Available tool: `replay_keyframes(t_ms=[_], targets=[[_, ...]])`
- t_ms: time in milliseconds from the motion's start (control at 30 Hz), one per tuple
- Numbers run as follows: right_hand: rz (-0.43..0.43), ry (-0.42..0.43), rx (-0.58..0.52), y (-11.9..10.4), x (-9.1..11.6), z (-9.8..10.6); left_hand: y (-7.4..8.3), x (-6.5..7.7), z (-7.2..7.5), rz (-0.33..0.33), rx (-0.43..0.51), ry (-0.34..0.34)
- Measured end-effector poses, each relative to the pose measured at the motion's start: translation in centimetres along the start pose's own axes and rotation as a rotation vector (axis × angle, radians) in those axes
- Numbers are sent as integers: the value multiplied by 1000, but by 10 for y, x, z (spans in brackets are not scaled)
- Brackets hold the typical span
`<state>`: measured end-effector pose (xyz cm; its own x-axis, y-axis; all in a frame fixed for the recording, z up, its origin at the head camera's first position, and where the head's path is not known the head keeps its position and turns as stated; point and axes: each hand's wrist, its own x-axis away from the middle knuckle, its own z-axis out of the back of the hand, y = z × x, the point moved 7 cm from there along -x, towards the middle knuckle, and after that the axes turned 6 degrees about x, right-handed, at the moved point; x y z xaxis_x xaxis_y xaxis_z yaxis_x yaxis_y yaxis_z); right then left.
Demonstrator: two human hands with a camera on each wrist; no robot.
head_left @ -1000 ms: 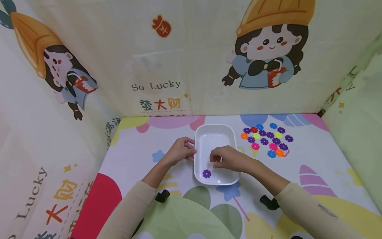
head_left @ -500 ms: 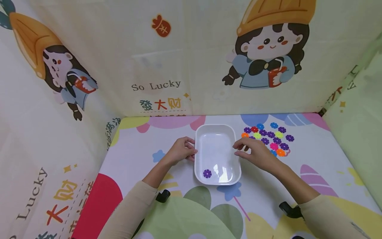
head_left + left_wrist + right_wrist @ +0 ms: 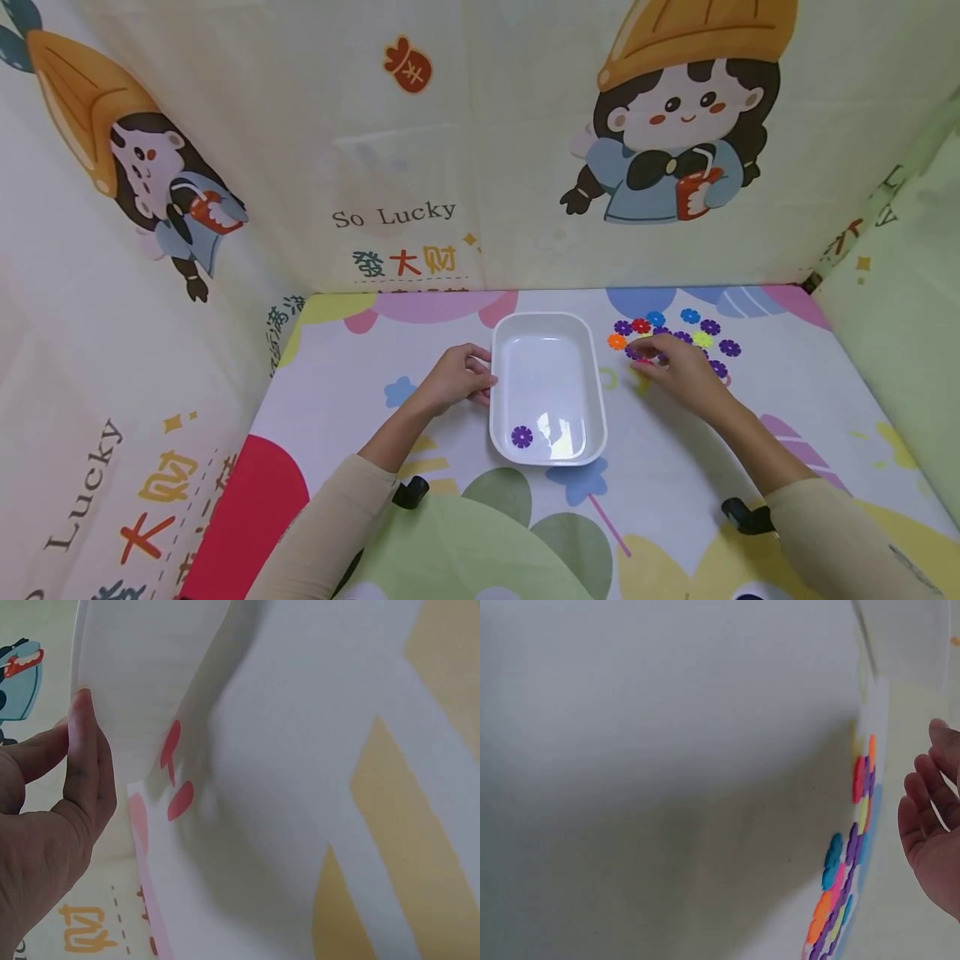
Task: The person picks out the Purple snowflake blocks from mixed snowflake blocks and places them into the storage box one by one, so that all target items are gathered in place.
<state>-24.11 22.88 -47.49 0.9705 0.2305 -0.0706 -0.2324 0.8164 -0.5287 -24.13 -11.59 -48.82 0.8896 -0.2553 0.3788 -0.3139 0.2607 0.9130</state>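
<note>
A white rectangular tray (image 3: 547,458) stands mid-table with one purple flower-shaped disc (image 3: 522,437) in its near left corner. At the tray's left rim is my left hand (image 3: 459,375); the left wrist view has its thumb at the rim and its fingers against the outer wall. My right hand (image 3: 678,367) hovers over a spread of flower-shaped discs right of the tray, hiding some of them. In the right wrist view its fingers are loosely bent, thumb apart, nothing held. Around it lie an orange disc (image 3: 617,342), a red disc (image 3: 641,326) and a purple disc (image 3: 730,347).
The tabletop (image 3: 420,342) has a printed cartoon cover. Patterned cloth (image 3: 525,167) hangs behind and at both sides. A black wrist device (image 3: 746,517) shows at the right sleeve, another black wrist device (image 3: 410,492) at the left.
My right hand has moved from above the tray, across its right rim, to over the discs. The left hand stays at the tray's left side. The purple disc stays in the tray.
</note>
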Motion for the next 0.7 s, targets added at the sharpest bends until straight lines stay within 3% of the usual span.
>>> replay_keyframes(t_ms=[333,700], targets=[[-53,-76,102,19,-24,-7,2,2,1,-7,-3,-2],[-100,-141,110,29,-38,-17,2,1,0,-6,-5,-5]])
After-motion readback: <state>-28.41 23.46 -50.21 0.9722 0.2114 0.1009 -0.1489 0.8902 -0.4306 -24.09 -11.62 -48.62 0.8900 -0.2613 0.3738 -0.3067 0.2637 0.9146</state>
